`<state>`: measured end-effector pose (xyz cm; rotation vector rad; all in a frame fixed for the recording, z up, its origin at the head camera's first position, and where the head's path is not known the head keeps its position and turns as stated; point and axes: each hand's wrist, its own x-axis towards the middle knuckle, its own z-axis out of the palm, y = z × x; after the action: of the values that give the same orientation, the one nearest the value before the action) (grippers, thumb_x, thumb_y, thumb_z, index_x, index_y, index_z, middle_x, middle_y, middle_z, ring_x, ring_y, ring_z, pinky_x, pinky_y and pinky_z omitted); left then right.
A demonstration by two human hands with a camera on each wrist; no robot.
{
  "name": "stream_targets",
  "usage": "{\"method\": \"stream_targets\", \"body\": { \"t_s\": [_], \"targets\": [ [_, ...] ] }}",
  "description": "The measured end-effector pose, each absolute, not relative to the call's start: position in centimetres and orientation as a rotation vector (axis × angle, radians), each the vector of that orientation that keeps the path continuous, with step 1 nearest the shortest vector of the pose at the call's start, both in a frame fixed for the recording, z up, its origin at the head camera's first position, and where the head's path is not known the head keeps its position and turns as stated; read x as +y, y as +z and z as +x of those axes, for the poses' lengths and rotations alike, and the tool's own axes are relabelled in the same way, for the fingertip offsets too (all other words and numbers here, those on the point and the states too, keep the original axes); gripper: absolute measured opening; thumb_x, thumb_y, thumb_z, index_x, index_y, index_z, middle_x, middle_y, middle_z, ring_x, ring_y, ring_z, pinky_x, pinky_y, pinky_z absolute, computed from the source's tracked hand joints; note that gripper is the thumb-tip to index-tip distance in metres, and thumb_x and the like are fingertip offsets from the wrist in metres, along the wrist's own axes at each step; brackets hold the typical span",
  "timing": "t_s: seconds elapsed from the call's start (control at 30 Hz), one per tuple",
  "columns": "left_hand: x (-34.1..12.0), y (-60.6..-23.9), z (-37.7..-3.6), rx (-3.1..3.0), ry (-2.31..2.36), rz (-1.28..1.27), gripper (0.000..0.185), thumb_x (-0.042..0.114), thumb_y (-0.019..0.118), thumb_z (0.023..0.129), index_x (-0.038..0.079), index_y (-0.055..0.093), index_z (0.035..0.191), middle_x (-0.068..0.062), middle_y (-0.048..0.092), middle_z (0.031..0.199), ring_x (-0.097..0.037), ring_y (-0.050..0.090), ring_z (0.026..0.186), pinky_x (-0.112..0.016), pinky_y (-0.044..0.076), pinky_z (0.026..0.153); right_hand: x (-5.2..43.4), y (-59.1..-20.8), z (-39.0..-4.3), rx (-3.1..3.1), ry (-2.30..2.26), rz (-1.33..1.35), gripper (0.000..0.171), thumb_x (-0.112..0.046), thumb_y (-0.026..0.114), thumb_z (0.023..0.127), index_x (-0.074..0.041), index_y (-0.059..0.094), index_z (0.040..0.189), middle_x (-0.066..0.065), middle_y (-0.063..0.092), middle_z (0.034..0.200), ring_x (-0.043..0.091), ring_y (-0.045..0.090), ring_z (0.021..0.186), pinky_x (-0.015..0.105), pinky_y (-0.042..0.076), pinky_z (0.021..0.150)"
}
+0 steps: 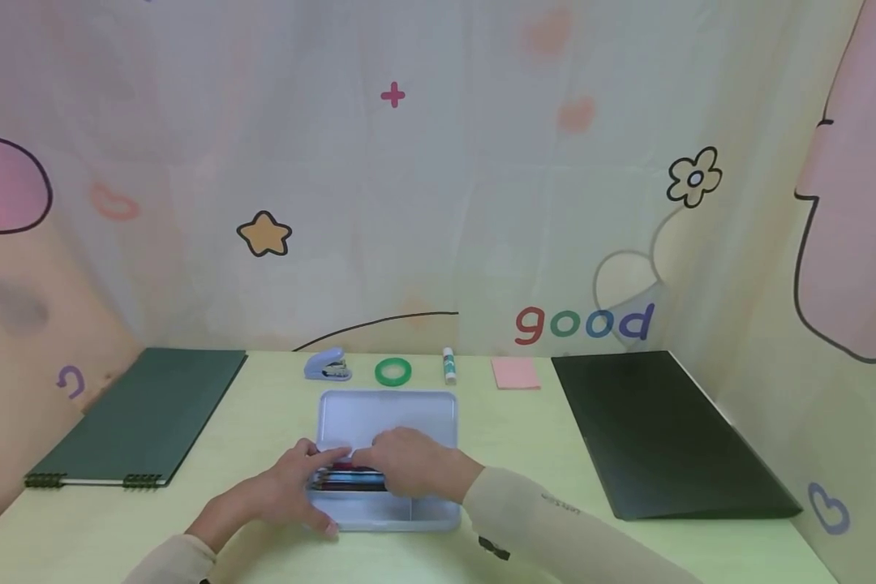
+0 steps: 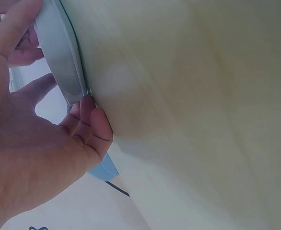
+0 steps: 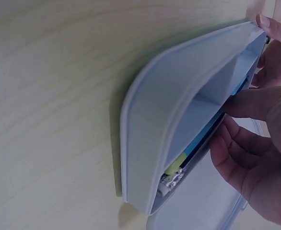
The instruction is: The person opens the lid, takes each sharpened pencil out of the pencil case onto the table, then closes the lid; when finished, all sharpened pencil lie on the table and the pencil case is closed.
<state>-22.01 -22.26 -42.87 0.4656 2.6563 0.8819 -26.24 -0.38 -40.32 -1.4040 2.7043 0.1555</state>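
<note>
The tabletop [image 1: 263, 422] is pale yellow-green wood, and soft curtain walls stand around it with drawings on them: a star, a flower, a pink plus and the word "good". At 9 o'clock on the tabletop lies a dark green notebook [image 1: 146, 418] with rings on its near edge. At 3 o'clock lies a flat black folder [image 1: 657, 430]. Along the back, at 12 o'clock, sit four small things in a row: a light blue stapler [image 1: 328, 366], a green tape ring [image 1: 392, 371], a glue stick [image 1: 448, 366] and a pink pad of notes [image 1: 515, 374]. In the middle, close to the person, is an open pale blue pencil box [image 1: 387, 418], with its lid lying flat toward 12 o'clock. Pens and pencils [image 1: 346, 478] lie inside the tray part. The left hand [image 1: 285, 487] holds the box at its 9 o'clock end, with its fingers bent around the edge and the thumb on the near side. The right hand [image 1: 409, 462] is over the tray with its fingers bent down onto the pens and pencils; I cannot tell if it is gripping them or only touching them. Both arms wear light beige sleeves [image 1: 547, 519].
</note>
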Motion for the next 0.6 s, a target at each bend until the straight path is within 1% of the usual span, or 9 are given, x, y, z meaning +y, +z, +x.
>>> {"method": "stream_targets", "body": {
  "t_s": [0.07,0.17,0.3,0.4,0.6],
  "targets": [
    [-22.33,-43.07,-22.03,2.659,0.885,0.480,0.095,0.029,0.093,0.068,0.016,0.046,0.149,-0.011,0.039,0.112,-0.026,0.041,0.106,-0.044,0.039,0.088,-0.35,-40.47,-26.26,2.702,0.159,-1.407,0.045,-0.012,0.070,0.091,-0.032,0.063,0.131,-0.010,0.068,0.095,0.004,0.053,0.076,0.022,0.048,0.081],
    [-22.37,-43.23,-22.00,2.663,0.885,0.485,0.095,0.029,0.093,0.067,0.016,0.046,0.149,-0.011,0.039,0.111,-0.026,0.041,0.106,-0.042,0.039,0.087,-0.35,-40.64,-26.29,2.694,0.184,-1.434,0.046,-0.013,0.071,0.091,-0.033,0.063,0.131,-0.011,0.069,0.096,0.004,0.055,0.077,0.022,0.049,0.082],
    [-22.26,-43.19,-21.92,2.657,0.882,0.470,0.095,0.029,0.093,0.067,0.017,0.046,0.149,-0.010,0.040,0.111,-0.026,0.041,0.106,-0.043,0.039,0.087,-0.32,-40.64,-26.32,2.671,0.216,-1.468,0.049,-0.014,0.073,0.091,-0.036,0.062,0.133,-0.011,0.071,0.105,0.004,0.061,0.086,0.024,0.051,0.087],
    [-22.14,-43.00,-21.88,2.658,0.870,0.464,0.095,0.029,0.093,0.067,0.017,0.046,0.148,-0.010,0.040,0.112,-0.026,0.042,0.106,-0.044,0.040,0.088,-0.25,-40.35,-26.33,2.648,0.208,-1.466,0.052,-0.013,0.073,0.091,-0.038,0.060,0.135,-0.012,0.071,0.112,0.004,0.063,0.094,0.026,0.051,0.092],
    [-22.07,-42.62,-21.87,2.668,0.850,0.451,0.096,0.030,0.094,0.066,0.016,0.046,0.148,-0.010,0.040,0.112,-0.026,0.042,0.107,-0.046,0.040,0.090,-0.26,-39.87,-26.54,2.614,0.218,-1.475,0.055,-0.011,0.072,0.091,-0.038,0.059,0.137,-0.012,0.070,0.116,0.005,0.064,0.099,0.029,0.051,0.095]
  ]
}}
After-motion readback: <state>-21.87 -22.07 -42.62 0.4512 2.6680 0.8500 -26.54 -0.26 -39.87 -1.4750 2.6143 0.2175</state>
